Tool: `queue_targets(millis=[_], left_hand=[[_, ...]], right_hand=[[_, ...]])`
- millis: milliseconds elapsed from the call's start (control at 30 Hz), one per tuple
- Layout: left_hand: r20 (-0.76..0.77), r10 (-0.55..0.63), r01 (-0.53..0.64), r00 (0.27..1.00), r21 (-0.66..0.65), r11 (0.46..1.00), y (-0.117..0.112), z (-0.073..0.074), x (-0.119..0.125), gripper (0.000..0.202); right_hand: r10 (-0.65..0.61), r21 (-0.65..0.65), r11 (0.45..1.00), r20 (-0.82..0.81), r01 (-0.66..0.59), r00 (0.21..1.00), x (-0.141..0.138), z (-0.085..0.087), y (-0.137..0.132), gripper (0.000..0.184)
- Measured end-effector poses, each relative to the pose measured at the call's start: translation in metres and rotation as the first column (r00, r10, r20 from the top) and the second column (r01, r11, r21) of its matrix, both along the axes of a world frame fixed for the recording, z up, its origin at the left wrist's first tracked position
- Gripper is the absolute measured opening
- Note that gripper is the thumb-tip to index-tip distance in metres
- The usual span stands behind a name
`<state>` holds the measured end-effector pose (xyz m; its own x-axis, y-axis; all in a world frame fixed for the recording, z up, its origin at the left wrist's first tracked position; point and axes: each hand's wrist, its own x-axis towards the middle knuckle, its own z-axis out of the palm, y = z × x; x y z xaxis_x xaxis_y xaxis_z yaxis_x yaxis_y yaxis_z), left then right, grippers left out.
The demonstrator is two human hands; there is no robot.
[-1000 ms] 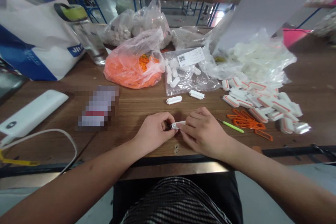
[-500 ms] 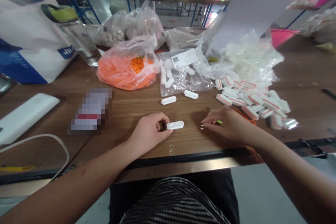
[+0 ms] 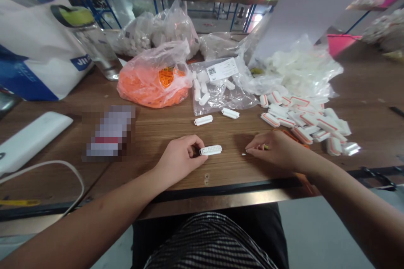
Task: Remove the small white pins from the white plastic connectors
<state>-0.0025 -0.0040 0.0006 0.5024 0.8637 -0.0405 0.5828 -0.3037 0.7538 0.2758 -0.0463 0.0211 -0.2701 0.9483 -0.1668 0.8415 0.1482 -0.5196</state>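
Between the thumb and index finger of my left hand [image 3: 179, 157] is the end of a white plastic connector housing [image 3: 211, 150], with rows of small holes facing up. It lies low over the table. To its right, my right hand [image 3: 273, 147] rests on the wood with thumb and index fingertips pinched together. A slim yellow-green thing [image 3: 265, 147] sticks out within the curled fingers; most of it is hidden. Just left of those fingertips lies a tiny white piece [image 3: 243, 154]. Two more white housings, a left one [image 3: 203, 120] and a right one [image 3: 230, 113], lie beyond my hands.
White housings with orange strips [image 3: 303, 117] are heaped at the right. Behind stand a bag of orange parts [image 3: 151, 88], a clear labelled bag [image 3: 227, 96] and a bottle [image 3: 97, 50]. A white power bank [image 3: 34, 141] and a blurred-out flat object [image 3: 109, 132] lie left.
Fewer tiny white pieces show by my right fingertips: one lies there now. The right fingertips have closed in a pinch and shifted slightly right. My left hand keeps its hold.
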Motion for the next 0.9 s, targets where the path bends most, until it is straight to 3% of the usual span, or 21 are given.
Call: queue_targets(millis=[267,400,533,667,900], left_hand=[[0.003,-0.005,0.005,1.000,0.012,1.000,0.000,0.000,0.001,0.010],[0.009,-0.005,0.005,1.000,0.003,1.000,-0.001,-0.001,0.001,0.011],[0.022,-0.003,0.003,1.000,-0.001,1.000,-0.001,-0.001,0.001,0.010],[0.029,-0.007,0.007,1.000,0.001,1.000,-0.001,0.000,0.002,0.011],[0.022,-0.018,0.017,1.000,0.033,0.999,-0.001,-0.001,0.002,0.011]], right_hand=[[-0.055,-0.009,0.998,0.032,0.055,0.998,-0.003,-0.005,0.001,0.011],[-0.073,0.051,0.995,-0.188,0.084,0.979,-0.026,0.001,0.005,0.010],[0.035,0.124,0.992,-0.367,0.012,0.930,-0.064,0.006,0.015,0.012],[0.136,0.194,0.978,-0.322,-0.075,0.937,-0.083,-0.003,0.024,0.011],[0.147,0.270,0.960,-0.260,-0.075,0.954,-0.082,-0.015,0.023,0.011]])
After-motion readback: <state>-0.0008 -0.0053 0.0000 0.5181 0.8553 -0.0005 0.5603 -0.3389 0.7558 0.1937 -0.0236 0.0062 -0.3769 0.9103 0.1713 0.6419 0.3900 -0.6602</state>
